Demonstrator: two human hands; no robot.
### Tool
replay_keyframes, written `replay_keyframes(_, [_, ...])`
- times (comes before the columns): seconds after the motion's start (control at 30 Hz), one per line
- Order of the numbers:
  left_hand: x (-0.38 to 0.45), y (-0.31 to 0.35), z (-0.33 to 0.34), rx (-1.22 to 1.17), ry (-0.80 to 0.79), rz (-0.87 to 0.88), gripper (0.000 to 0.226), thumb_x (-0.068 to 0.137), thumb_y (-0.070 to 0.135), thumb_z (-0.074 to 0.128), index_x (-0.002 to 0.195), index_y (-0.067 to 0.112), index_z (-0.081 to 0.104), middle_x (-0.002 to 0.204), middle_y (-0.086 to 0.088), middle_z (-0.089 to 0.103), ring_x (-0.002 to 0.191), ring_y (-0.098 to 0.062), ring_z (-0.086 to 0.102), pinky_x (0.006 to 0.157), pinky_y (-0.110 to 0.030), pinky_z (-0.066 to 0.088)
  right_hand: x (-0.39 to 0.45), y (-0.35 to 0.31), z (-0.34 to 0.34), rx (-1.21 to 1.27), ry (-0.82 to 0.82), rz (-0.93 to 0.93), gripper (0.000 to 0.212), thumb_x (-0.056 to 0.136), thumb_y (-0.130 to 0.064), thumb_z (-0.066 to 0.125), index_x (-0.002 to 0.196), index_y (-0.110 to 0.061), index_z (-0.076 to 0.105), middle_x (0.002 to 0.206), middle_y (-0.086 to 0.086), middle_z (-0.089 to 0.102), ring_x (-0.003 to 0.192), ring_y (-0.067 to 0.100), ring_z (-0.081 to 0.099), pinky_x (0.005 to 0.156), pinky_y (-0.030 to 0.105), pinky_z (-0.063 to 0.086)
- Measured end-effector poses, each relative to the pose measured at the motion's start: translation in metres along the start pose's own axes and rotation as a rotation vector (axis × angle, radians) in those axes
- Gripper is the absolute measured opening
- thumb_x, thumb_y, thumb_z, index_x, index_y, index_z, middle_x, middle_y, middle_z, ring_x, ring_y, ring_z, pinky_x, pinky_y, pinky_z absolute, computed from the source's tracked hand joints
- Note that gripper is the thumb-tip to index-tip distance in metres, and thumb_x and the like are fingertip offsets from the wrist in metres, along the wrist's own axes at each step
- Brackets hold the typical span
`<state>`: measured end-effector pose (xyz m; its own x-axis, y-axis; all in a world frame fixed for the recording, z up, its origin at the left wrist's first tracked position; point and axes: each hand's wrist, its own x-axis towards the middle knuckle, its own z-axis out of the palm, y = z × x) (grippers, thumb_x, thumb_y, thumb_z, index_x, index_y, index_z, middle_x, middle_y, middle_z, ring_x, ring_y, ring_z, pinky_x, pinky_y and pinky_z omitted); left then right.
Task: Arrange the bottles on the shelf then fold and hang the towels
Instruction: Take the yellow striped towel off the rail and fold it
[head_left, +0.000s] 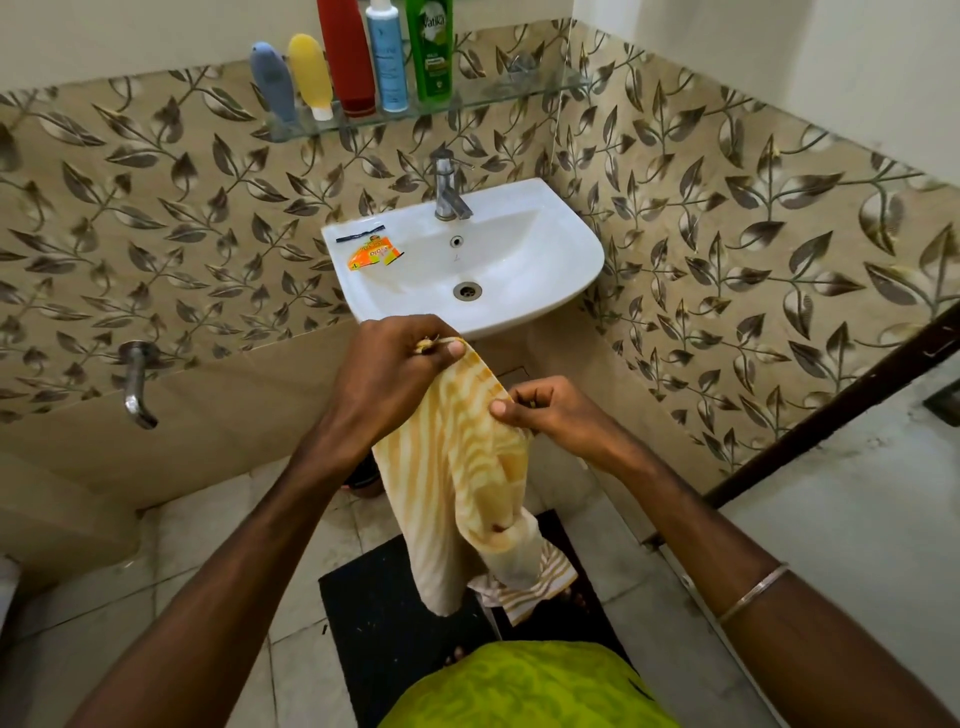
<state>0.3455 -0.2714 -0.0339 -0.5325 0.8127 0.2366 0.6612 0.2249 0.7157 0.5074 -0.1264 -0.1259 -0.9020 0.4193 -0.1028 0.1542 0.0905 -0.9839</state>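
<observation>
The striped towel (457, 467) hangs in front of the sink (571, 270), held up by its top edge so the cloth falls straight for folding. The left hand (395, 369) pinches one upper corner and the right hand (545, 410) the other. Five bottles (345, 57) already stand along the glass shelf (498, 96).

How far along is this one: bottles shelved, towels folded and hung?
Done, apparently: five bottles stand in a row on the glass shelf. In hand: left hand and right hand pinch a striped towel's top edge; it hangs unfolded. Left: folding and hanging it.
</observation>
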Motion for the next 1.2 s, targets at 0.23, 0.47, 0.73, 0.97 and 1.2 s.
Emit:
replay_keyframes(0.23, [-0.003, -0.014, 0.004, 0.349, 0.09, 0.003, 0.026, 0.092, 0.018, 0.064, 0.116, 0.021, 0.072, 0.104, -0.003, 0.076, 0.095, -0.026, 0.069, 0.074, -0.038, 0.053, 0.001, 0.007, 0.006, -0.012, 0.148, -0.028, 0.025, 0.095, -0.024, 0.071, 0.081, -0.004, 0.075, 0.079, 0.004, 0.073, 0.074, 0.01, 0.065, 0.069, 0.027, 0.051])
replay_keyframes(0.47, [-0.012, -0.026, 0.035, 0.157, -0.317, 0.138, 0.055, 0.092, 0.005, 0.064, 0.138, 0.035, 0.056, 0.136, 0.011, 0.062, 0.124, -0.008, 0.059, 0.1, -0.032, 0.051, 0.009, -0.004, 0.011, -0.1, 0.122, -0.09, 0.033, 0.087, -0.045, 0.073, 0.079, -0.012, 0.074, 0.068, 0.011, 0.063, 0.066, 0.014, 0.051, 0.066, 0.036, 0.038])
replay_keyframes(0.73, [-0.006, -0.02, 0.026, 0.143, -0.24, 0.184, 0.011, 0.084, 0.024, 0.078, 0.095, 0.024, 0.076, 0.086, 0.009, 0.07, 0.082, -0.01, 0.065, 0.071, -0.043, 0.055, 0.001, -0.006, 0.003, -0.095, 0.043, -0.089, 0.019, 0.089, -0.033, 0.077, 0.078, -0.018, 0.076, 0.068, 0.0, 0.063, 0.066, 0.01, 0.052, 0.063, 0.031, 0.04])
replay_keyframes(0.97, [-0.007, -0.011, 0.009, 0.13, -0.194, 0.142, 0.01, 0.082, 0.015, 0.079, 0.09, 0.021, 0.076, 0.086, 0.008, 0.07, 0.082, -0.011, 0.064, 0.072, -0.035, 0.053, -0.01, 0.027, -0.003, -0.055, 0.004, 0.023, 0.033, 0.085, -0.047, 0.076, 0.086, -0.014, 0.078, 0.081, 0.004, 0.07, 0.077, 0.019, 0.061, 0.074, 0.039, 0.047])
replay_keyframes(1.2, [-0.007, -0.03, 0.016, 0.43, -0.06, -0.003, 0.023, 0.087, 0.018, 0.071, 0.109, 0.021, 0.074, 0.102, -0.003, 0.073, 0.096, -0.026, 0.066, 0.075, -0.037, 0.053, -0.004, 0.023, 0.005, -0.022, 0.163, -0.024, 0.017, 0.093, -0.021, 0.074, 0.084, -0.007, 0.076, 0.077, 0.0, 0.071, 0.071, 0.006, 0.062, 0.067, 0.024, 0.049])
